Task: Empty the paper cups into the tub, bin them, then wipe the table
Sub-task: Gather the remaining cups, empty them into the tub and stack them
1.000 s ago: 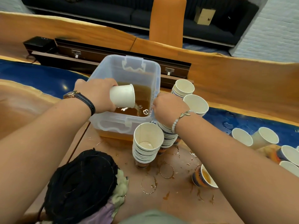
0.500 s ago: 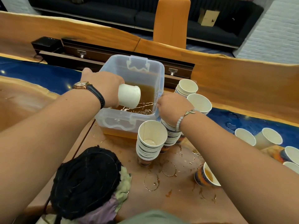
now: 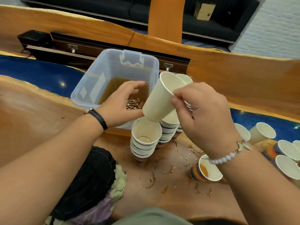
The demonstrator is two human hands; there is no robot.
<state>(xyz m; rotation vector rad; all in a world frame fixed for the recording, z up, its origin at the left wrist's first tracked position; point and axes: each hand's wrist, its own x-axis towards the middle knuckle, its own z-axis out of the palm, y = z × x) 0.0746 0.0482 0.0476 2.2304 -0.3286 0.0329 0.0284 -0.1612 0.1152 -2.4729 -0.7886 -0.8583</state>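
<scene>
Paper, so light and probably easy to crush: cup (image 3: 159,98) pinched at its rim by right grip (image 3: 204,117); left grip (image 3: 123,101) spread, empty, beside its base.

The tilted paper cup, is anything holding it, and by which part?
The right hand pinches the tilted paper cup at its rim. The left hand, fingers relaxed beside the cup's base, grips nothing.

No legible text; marks on printed cup (image 3: 195,172) too blurred, possibly pattern only.
</scene>
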